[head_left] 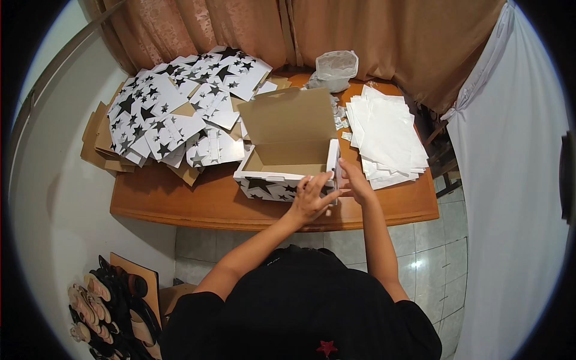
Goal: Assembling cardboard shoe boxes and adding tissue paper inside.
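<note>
A cardboard box stands on the table with its lid raised at the back. Its outside is white with black stars, and bare brown cardboard lines the inside. My left hand reaches across to the front right corner, its fingers bent over the front wall and the corner. Against the box's right end wall, my right hand has its thumb near the top edge and its fingers lower down, toward the left hand. Both hands grip this end of the box. The right fingertips are partly hidden.
A large heap of flat star-printed cardboard pieces covers the table's left side. White paper sheets are stacked at the right, near paper scraps and a bag-lined container. The wooden table ends just before me. Shoes are at lower left.
</note>
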### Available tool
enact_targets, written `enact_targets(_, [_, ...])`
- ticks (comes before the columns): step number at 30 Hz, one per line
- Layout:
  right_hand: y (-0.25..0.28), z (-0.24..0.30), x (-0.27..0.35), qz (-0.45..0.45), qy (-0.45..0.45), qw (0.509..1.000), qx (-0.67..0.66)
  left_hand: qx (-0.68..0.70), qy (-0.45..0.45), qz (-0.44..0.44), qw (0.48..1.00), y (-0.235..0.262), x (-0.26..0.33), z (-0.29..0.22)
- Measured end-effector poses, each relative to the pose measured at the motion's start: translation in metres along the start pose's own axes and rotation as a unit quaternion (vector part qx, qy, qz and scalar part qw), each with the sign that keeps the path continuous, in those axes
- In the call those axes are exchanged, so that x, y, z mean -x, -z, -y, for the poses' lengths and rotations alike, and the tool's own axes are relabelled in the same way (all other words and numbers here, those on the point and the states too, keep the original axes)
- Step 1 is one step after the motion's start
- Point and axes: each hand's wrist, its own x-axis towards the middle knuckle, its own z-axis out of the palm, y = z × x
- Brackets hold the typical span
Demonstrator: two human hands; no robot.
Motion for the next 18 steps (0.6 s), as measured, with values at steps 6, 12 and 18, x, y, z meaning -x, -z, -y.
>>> enact_targets(6, [0.027, -0.055, -0.056, -0.015, 0.001, 1.0, 0.02, 0.075, 0.022, 0.081, 0.994, -0.015, 0.005, -0.019])
enact_targets(12, [0.047, -0.088, -0.085, -0.037, 0.066, 0.99, -0.118, -0.011, 0.35, 0.029, 0.936, 0.019, 0.018, 0.047])
enact_targets(18, [0.034, -0.078, -0.09, -0.188, 0.236, 0.946, 0.122, 0.078, 0.446, 0.079, 0.888, 0.012, 0.056, 0.127])
